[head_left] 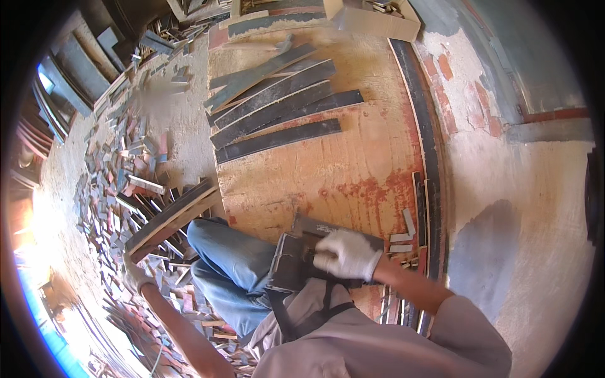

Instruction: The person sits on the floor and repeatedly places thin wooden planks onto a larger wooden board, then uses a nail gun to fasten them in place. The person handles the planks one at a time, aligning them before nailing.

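Observation:
My left hand (133,276), in a white glove, is at the lower left with its fingers closed around the near end of a dark-faced wooden board (169,220). The board slants up to the right, its far end by the edge of a plywood sheet (296,179). My right hand (346,254), also gloved, is over a dark open-topped box or pouch (285,263) at my lap. Its fingers are curled inward, and whatever they pinch is hidden. My knees in blue jeans (236,252) lie between the two hands.
Several dark wooden strips (277,140) lie stacked on the plywood, with a hammer-like tool (285,44) beyond them. A heap of small wood offcuts (126,183) covers the floor at left. A cardboard box (372,24) stands at the back; a long dark strip (421,120) runs along the right.

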The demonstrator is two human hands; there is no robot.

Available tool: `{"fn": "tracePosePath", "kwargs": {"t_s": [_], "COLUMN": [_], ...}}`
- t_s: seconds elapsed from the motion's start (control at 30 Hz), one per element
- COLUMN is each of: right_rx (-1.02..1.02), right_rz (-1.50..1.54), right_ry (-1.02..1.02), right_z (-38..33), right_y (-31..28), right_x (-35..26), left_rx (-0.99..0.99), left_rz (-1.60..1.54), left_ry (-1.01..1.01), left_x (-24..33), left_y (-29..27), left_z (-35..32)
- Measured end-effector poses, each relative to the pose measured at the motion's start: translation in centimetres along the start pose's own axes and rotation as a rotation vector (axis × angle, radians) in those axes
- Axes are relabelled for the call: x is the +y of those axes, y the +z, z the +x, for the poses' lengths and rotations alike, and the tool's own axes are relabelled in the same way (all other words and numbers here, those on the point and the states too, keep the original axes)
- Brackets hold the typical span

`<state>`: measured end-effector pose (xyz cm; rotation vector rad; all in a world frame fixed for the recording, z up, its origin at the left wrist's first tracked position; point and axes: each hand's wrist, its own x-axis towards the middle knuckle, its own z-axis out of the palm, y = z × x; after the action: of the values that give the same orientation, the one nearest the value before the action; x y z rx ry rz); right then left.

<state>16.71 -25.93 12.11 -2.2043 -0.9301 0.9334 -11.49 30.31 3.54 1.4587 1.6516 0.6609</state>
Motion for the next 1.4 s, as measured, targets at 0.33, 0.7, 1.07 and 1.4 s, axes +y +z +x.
{"fn": "tracePosePath", "kwargs": {"t_s": [0.33,0.7,1.07,1.4], "right_rx": [0.456,0.303,0.447,0.176], "right_rz": [-0.698,-0.613,-0.54,-0.233], "right_ry": [0.057,-0.232,0.22,0.033], "right_z": [18.5,13.3,20.1,11.8], "right_y": [-11.4,-9.7,-19.4,-18.7], "right_x": [14.9,14.6,18.9,13.6], "left_rx": [-0.317,-0.622,-0.524,-0.45], "left_rz": [0.048,0.246,0.094,0.141], "left_ry": [0.499,0.661,0.478,0.402], "left_x": [5.5,7.5,5.8,3.7], "left_y": [19.4,25.3,25.7,23.6], "left_z": [-17.9,-22.3,-23.5,-24.7]}}
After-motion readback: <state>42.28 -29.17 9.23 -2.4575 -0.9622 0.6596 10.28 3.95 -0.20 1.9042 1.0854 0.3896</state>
